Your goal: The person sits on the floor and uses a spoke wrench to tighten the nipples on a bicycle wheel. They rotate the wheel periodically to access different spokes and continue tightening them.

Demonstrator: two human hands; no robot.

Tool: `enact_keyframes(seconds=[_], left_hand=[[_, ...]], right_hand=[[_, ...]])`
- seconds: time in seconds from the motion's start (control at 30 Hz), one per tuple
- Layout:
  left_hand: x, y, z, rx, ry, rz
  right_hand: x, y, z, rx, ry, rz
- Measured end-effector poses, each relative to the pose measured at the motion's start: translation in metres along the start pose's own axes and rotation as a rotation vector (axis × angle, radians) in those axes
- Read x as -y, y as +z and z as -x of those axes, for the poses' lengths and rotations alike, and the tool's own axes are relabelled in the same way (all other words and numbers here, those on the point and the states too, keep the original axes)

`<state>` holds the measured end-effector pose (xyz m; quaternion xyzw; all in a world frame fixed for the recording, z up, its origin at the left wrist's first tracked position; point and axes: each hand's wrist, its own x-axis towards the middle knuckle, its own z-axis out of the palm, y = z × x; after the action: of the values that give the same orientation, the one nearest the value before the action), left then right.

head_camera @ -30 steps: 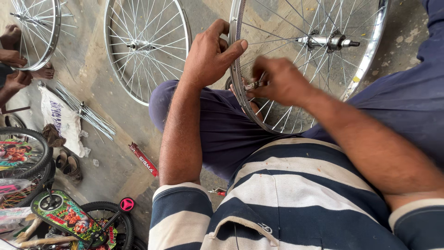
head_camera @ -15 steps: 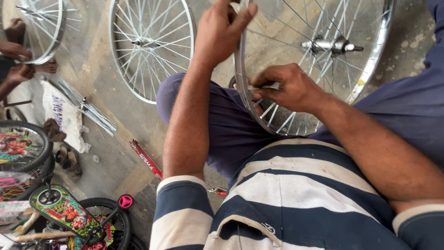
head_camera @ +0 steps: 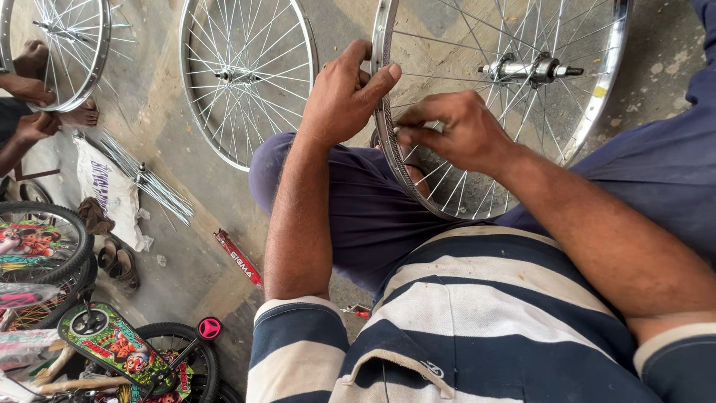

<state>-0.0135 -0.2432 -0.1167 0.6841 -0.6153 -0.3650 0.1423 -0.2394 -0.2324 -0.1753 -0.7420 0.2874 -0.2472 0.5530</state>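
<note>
Outdoors on rough concrete floor (head_camera: 179,246), left hand (head_camera: 344,93) clamps the wheel rim (head_camera: 384,112); right hand (head_camera: 455,130) pinches a spoke (head_camera: 436,173).

Polished chrome gleams on the steel wheel rim (head_camera: 384,112) and its thin wire spokes (head_camera: 455,175); the metal hub (head_camera: 531,69) shines too. Below, rough, stained concrete floor (head_camera: 186,246) and a soft striped knit shirt (head_camera: 462,328).

A worn concrete floor (head_camera: 186,224) in even daylight fills the scene. A spare spoked wheel (head_camera: 246,75) lies flat on it, with a bundle of loose spokes (head_camera: 149,183) on white cloth (head_camera: 108,190), a red packet (head_camera: 239,257) and sandals (head_camera: 119,261). Children's bicycles (head_camera: 89,336) crowd the lower left corner.
</note>
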Motion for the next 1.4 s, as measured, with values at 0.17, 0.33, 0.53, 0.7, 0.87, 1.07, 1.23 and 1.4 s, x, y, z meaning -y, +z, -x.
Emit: enact_keyframes(seconds=[0.17,0.33,0.53,0.7,0.87,1.07,1.23,1.4], left_hand=[[-0.001,0.000,0.001,-0.025,0.045,0.065],[-0.006,0.001,0.000,-0.040,0.068,0.045],[-0.006,0.000,-0.002,-0.035,0.060,0.044],[-0.003,0.003,-0.003,-0.032,0.057,0.054],[-0.002,0.003,-0.003,-0.017,0.046,0.035],[-0.002,0.004,-0.003,-0.039,0.071,0.029],[-0.002,0.002,-0.002,-0.045,0.105,0.077],[-0.004,0.002,-0.002,-0.037,0.063,0.024]], right_hand=[[0.010,-0.012,-0.001,-0.019,-0.100,-0.193],[0.019,0.000,-0.004,-0.028,-0.003,0.161],[0.008,0.002,0.003,-0.062,-0.141,0.081],[0.007,0.003,-0.001,-0.038,0.091,0.082],[0.014,0.003,0.002,0.004,0.002,0.291],[0.011,0.000,0.002,-0.035,0.077,0.055],[0.012,0.003,0.001,0.030,0.073,0.221],[0.011,-0.002,0.005,-0.044,-0.015,-0.051]])
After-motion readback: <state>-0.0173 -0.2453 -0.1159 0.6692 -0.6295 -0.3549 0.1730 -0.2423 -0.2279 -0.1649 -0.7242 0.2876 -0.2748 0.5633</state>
